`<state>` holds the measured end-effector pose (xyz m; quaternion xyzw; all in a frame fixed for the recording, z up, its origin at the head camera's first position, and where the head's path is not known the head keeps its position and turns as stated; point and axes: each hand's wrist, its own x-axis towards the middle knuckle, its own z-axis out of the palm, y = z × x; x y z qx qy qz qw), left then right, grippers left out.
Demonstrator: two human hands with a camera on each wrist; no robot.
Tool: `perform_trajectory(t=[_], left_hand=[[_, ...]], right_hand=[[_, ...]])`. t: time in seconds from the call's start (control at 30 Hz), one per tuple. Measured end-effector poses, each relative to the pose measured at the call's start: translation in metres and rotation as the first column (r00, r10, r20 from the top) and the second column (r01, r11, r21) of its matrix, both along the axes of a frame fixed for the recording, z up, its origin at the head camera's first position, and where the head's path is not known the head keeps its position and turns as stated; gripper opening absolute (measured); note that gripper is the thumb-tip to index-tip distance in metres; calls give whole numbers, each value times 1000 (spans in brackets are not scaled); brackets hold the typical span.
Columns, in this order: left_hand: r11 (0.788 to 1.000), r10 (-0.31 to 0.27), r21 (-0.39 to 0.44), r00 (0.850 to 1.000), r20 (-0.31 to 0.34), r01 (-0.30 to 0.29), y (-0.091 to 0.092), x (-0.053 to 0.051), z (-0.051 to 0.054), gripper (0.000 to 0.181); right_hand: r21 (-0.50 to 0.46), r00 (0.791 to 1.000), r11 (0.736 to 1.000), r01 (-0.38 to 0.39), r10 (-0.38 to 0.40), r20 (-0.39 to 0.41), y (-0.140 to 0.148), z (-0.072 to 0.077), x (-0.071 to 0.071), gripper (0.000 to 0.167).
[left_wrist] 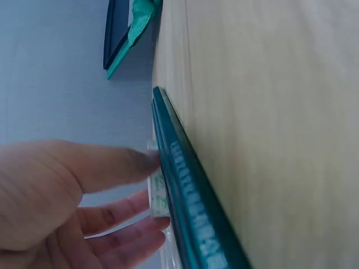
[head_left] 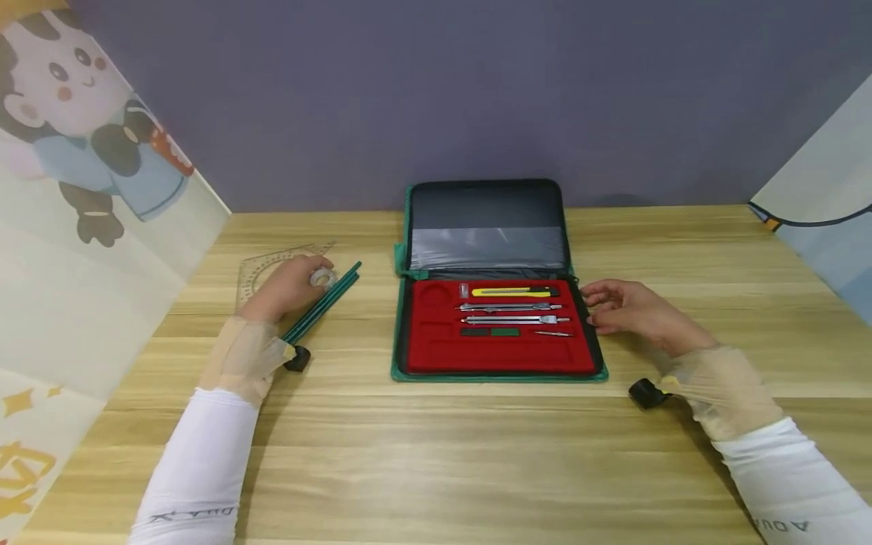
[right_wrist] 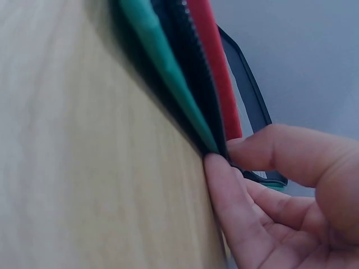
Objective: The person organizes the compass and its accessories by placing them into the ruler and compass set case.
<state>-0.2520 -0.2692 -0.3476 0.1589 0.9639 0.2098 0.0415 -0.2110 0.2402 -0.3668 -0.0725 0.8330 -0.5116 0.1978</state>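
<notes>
My left hand (head_left: 291, 286) is at the left of the table, its thumb and fingers around a small clear roll of tape (head_left: 323, 278). In the left wrist view the roll's printed side (left_wrist: 159, 193) shows between thumb and fingers, partly behind dark green pencils (left_wrist: 188, 190). Under and behind that hand lie clear set squares or a protractor (head_left: 247, 274), partly hidden. My right hand (head_left: 633, 312) pinches the right edge of an open green zip case (head_left: 500, 377), thumb above and fingers at the side. The case's red tray (head_left: 500, 356) faces up.
In the tray sit a yellow cutter (head_left: 504, 292), two metal compasses (head_left: 511, 320), a green-and-dark block (head_left: 504, 331) and small parts. The case's lid (head_left: 477, 204) stands up near the grey back wall (head_left: 477, 91). A printed panel (head_left: 82, 151) borders the table's left.
</notes>
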Motion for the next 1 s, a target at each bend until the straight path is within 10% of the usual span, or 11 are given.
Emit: perform_trajectory(t=[0.3, 1.0], left_hand=[[999, 39, 2, 997, 62, -40, 16, 5, 12, 43], [978, -191, -95, 981, -24, 188, 90, 22, 31, 39]], right_hand=[[26, 1000, 1000, 15, -14, -13, -4, 0, -1, 54], [185, 986, 972, 145, -125, -111, -22, 5, 6, 43]])
